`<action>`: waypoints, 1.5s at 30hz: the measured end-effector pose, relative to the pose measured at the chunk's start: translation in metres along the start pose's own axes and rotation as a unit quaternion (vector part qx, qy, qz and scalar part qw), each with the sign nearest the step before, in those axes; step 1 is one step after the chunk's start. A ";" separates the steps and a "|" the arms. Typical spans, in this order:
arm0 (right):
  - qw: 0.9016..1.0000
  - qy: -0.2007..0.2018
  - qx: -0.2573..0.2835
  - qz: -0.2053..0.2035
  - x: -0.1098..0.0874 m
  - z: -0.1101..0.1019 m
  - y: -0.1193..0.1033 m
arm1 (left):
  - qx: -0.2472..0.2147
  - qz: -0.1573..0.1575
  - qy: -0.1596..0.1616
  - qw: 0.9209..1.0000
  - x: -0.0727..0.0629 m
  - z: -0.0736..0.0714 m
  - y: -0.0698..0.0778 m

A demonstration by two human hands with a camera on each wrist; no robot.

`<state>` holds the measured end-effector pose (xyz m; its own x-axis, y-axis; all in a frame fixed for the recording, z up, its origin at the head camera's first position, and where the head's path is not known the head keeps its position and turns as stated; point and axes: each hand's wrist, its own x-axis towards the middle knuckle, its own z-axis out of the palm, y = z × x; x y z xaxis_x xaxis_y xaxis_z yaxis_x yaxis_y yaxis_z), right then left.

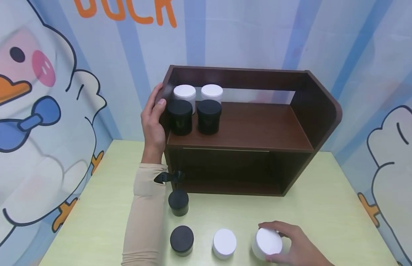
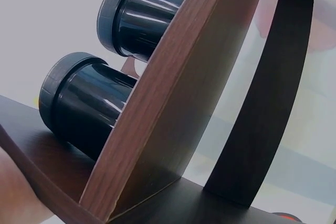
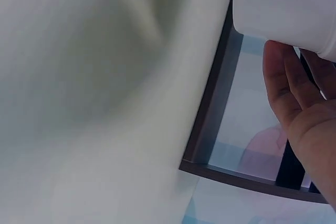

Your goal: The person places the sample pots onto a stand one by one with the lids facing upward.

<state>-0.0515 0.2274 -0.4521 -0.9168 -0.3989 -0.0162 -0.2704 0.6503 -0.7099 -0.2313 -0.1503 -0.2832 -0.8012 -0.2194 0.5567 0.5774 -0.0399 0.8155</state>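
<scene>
My left hand (image 1: 154,123) holds the left side panel of a dark brown two-tier shelf (image 1: 252,127), its thumb at the panel's front edge. Beside it on the upper tier stand two black jars (image 1: 180,120) in front of two white jars (image 1: 212,92). The black jars (image 2: 89,108) also show in the left wrist view. Down at the front right, my right hand (image 1: 297,244) grips a white lidded jar (image 1: 268,242) between thumb and fingers. In the right wrist view, fingers (image 3: 278,72) lie against the side of this white jar (image 3: 286,6).
Another white jar (image 1: 224,242) stands on the pale yellow table (image 1: 312,207) to the left of the gripped one. A black jar (image 1: 182,238) and a smaller-looking black jar (image 1: 178,201) stand near my left sleeve (image 1: 144,221). A duck-print curtain (image 1: 249,33) hangs behind.
</scene>
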 end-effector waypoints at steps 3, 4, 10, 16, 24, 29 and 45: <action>0.998 0.033 -0.013 -0.046 0.004 -0.003 0.001 | -0.003 0.001 0.001 1.000 0.000 0.000 0.000; 0.997 0.046 -0.013 -0.067 0.005 -0.005 0.002 | -0.004 0.001 0.001 1.000 0.000 0.000 0.001; 0.987 0.083 -0.009 -0.139 0.014 -0.016 0.002 | -0.002 -0.001 0.000 1.000 0.000 0.002 0.002; 0.986 0.089 -0.018 -0.139 0.022 -0.029 -0.005 | -0.004 -0.001 -0.002 1.000 0.001 0.001 0.001; 0.985 0.080 -0.042 -0.144 0.034 -0.046 -0.020 | -0.003 -0.003 0.000 1.000 -0.001 -0.001 -0.001; 0.987 0.064 -0.062 -0.133 0.041 -0.059 -0.034 | 0.005 0.004 0.001 1.000 -0.001 0.000 -0.001; 0.978 0.092 -0.098 -0.160 0.062 -0.113 -0.066 | -0.002 0.005 0.001 1.000 0.000 0.001 0.000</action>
<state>-0.1242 0.2328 -0.3264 -0.8085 -0.4911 0.3243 -0.5867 0.6295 -0.5094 -0.2310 -0.1494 -0.2832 -0.7953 -0.2224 0.5640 0.5857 -0.0419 0.8094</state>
